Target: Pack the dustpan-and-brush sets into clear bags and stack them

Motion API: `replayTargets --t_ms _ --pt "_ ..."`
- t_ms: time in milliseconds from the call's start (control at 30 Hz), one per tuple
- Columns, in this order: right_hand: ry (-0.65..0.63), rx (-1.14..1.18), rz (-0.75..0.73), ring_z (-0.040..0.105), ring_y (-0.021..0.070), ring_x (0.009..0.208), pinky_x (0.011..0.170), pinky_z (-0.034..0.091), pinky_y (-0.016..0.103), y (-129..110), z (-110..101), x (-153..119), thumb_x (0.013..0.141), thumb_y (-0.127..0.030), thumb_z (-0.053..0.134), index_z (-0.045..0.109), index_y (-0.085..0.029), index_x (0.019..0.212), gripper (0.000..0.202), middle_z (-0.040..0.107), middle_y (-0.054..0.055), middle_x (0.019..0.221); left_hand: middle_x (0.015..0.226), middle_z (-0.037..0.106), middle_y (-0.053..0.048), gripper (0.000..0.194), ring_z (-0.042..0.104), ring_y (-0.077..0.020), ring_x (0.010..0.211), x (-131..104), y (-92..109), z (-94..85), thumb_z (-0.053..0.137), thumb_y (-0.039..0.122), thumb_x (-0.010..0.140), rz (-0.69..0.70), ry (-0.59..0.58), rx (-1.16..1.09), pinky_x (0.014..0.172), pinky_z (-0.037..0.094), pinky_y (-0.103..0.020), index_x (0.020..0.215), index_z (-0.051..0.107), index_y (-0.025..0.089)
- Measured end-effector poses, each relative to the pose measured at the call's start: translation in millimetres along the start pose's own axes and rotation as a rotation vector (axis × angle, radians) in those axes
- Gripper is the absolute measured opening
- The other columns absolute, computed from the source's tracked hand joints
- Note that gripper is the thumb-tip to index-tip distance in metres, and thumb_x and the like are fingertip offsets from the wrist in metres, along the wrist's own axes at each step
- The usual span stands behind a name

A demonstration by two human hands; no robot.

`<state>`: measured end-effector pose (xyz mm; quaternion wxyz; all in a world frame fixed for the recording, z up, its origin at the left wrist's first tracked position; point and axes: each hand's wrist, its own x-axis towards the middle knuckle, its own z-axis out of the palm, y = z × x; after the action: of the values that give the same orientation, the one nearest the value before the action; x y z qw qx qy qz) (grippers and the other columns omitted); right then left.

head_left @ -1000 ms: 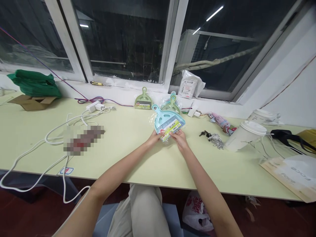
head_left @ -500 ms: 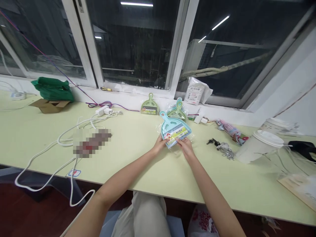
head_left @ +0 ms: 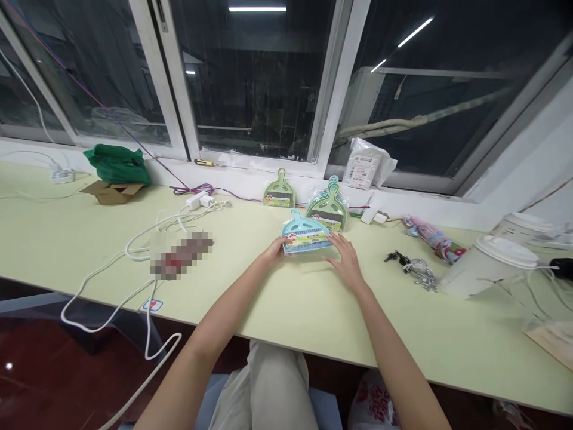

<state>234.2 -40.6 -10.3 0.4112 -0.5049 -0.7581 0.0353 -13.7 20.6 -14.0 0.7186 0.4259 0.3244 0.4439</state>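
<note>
A light-blue mini dustpan [head_left: 299, 224] in a clear wrapper, with a brush and a printed label across its front, is before me with its handle pointing toward the window. My left hand [head_left: 274, 251] grips it at the left edge, the fingers partly hidden behind it. At its right edge is my right hand [head_left: 347, 261], thumb and fingers spread apart; the fingertips are at the corner of the pack, and whether they touch it I cannot tell. Right behind stands a stack of wrapped green and blue dustpans [head_left: 332, 206]. A single green dustpan [head_left: 280, 191] leans against the wall to the left.
White cables [head_left: 134, 239] and a blurred object [head_left: 181, 255] lie on the left, with a cardboard box [head_left: 111, 192] and green bag [head_left: 119, 164] behind. Keys [head_left: 418, 272], a folded umbrella [head_left: 434, 240] and a white lidded cup [head_left: 487, 266] are on the right. A wrapped packet [head_left: 364, 167] rests on the sill.
The blue dustpan has gone from tilted to level, its handle now pointing straight back and foreshortened. My right hand has loosened, its fingers spreading. The view has shifted slightly left.
</note>
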Motion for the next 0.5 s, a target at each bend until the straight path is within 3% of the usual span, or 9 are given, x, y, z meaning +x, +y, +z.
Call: replayTargets --t_ms 100,233,300,367,433,500 --pt "0.038 0.047 -0.014 0.054 0.0241 0.122 0.113 0.021 0.053 5.2 6.9 0.4 0.084 -0.033 0.058 0.072 -0.034 0.099 0.02 0.068 -0.001 0.12 0.082 0.071 -0.011 0.031 0.062 -0.0155 0.055 -2.8 -2.9 1.6 0.063 0.023 0.074 -0.074 -0.096 0.103 0.049 0.048 -0.026 0.102 0.061 0.01" --pt "0.068 0.156 0.076 0.065 0.0236 0.093 0.107 0.028 0.052 10.2 9.2 0.1 0.081 -0.038 0.062 0.074 -0.032 0.079 0.013 0.075 0.0 0.09 0.067 0.067 -0.006 0.028 0.061 -0.0144 0.048 -8.4 -3.1 3.0 0.063 0.024 0.076 -0.117 -0.177 0.228 0.041 0.042 -0.022 0.1 0.058 0.011" --pt "0.098 0.189 0.143 0.063 0.0244 0.094 0.105 0.033 0.05 9.8 9.2 -0.2 0.077 -0.04 0.066 0.073 -0.03 0.074 0.012 0.074 0.001 0.092 0.067 0.067 -0.005 0.033 0.062 -0.0148 0.047 -9.9 -3.2 2.9 0.067 0.027 0.075 -0.131 -0.229 0.266 0.042 0.044 -0.022 0.102 0.054 0.013" --pt "0.13 0.195 0.207 0.059 0.026 0.105 0.104 0.035 0.048 9.8 9.9 -0.7 0.071 -0.041 0.069 0.072 -0.029 0.075 0.014 0.069 0.003 0.108 0.071 0.067 -0.004 0.041 0.06 -0.0136 0.044 -9.9 -4.2 3.1 0.071 0.03 0.073 -0.124 -0.263 0.28 0.042 0.046 -0.023 0.105 0.051 0.016" --pt "0.189 0.243 0.285 0.053 0.0269 0.117 0.105 0.036 0.046 12.0 11.9 -1.2 0.064 -0.041 0.073 0.072 -0.027 0.087 0.028 0.059 0.005 0.126 0.073 0.067 -0.003 0.047 0.058 -0.0121 0.042 -9.3 -5.3 4.5 0.073 0.033 0.072 -0.104 -0.272 0.282 0.041 0.046 -0.023 0.109 0.049 0.018" --pt "0.217 0.399 0.391 0.054 0.0267 0.117 0.103 0.039 0.045 17.0 15.2 -1.3 0.057 -0.04 0.077 0.069 -0.026 0.102 0.048 0.058 0.006 0.128 0.073 0.067 -0.002 0.054 0.057 -0.0111 0.042 -10.1 -5.3 8.4 0.074 0.036 0.071 -0.093 -0.26 0.292 0.04 0.044 -0.022 0.115 0.048 0.019"
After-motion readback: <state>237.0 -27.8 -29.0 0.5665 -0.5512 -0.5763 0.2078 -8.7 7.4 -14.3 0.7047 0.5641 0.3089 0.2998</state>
